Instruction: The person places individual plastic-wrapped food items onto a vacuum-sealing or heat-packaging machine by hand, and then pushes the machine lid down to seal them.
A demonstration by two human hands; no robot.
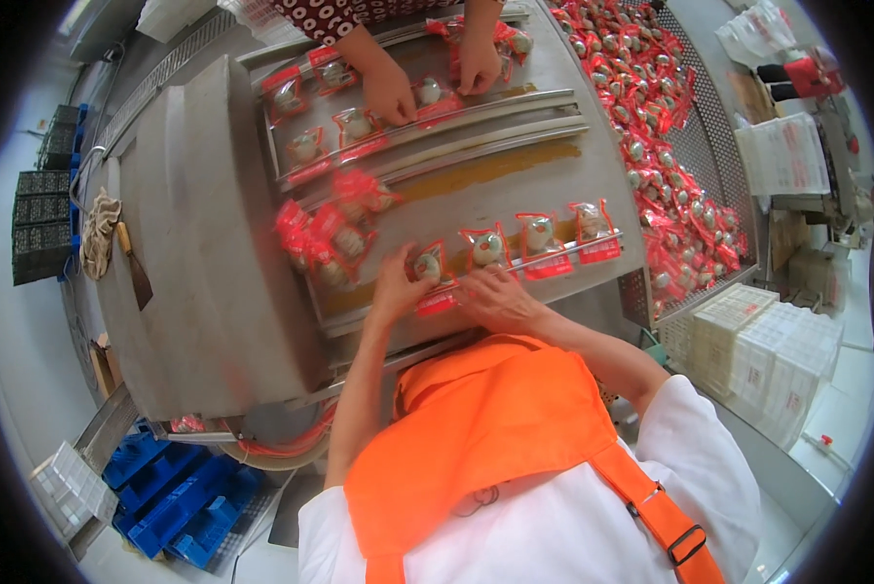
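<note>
My left hand [395, 286] grips a clear and red plastic packet [429, 267] with an egg-like item inside, its thumb and fingers at the left side. My right hand [501, 299] lies over the metal bar [564, 252] just right of that packet. Its fingers cover the lower end of a second packet [486, 248], so their grip is hidden. Farther right along the bar lie two more packets, one in the middle [538, 232] and one at the end [594, 221], red ends overhanging the bar. A loose pile of packets [331, 241] sits left of my left hand, partly blurred.
Across the steel machine bed [495, 197], another person's hands [429, 87] handle packets along a far bar. A steel cover [188, 241] stands left, bearing a wood-handled scraper [134, 266] and a cloth [101, 233]. A perforated bin [721, 168] full of packets is at right.
</note>
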